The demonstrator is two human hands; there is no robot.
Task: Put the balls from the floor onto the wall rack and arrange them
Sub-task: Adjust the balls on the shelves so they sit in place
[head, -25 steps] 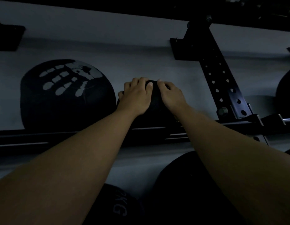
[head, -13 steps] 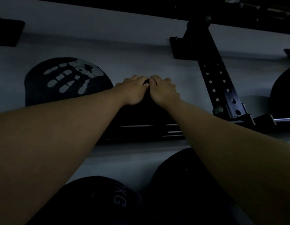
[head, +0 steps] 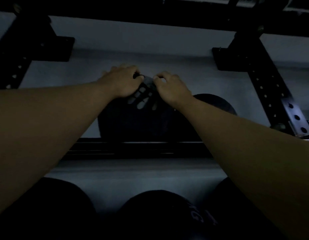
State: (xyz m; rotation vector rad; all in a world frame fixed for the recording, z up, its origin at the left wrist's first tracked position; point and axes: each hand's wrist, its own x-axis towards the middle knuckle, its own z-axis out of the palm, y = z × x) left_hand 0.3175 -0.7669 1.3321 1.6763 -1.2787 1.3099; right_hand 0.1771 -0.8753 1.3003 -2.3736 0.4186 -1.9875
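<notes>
A large black ball with a pale handprint logo (head: pixel 133 122) sits on the wall rack's dark rail (head: pixel 136 149). My left hand (head: pixel 122 82) and my right hand (head: pixel 171 87) both grip its top, fingers curled over the far side, with the logo showing between them. A smaller black ball (head: pixel 217 104) sits on the same rail just to the right, touching or nearly touching the large one. The scene is very dim.
Two black perforated rack uprights stand at the left (head: pixel 15 66) and right (head: pixel 271 90) against the grey wall. Below the rail rest more dark balls, one at the left (head: pixel 51 205) and one with pale lettering (head: pixel 160 213). A dark shelf crosses the top.
Both hands left the smaller ball and moved left onto the handprint ball. The view shifted left, so the smaller ball now lies to the right of my hands.
</notes>
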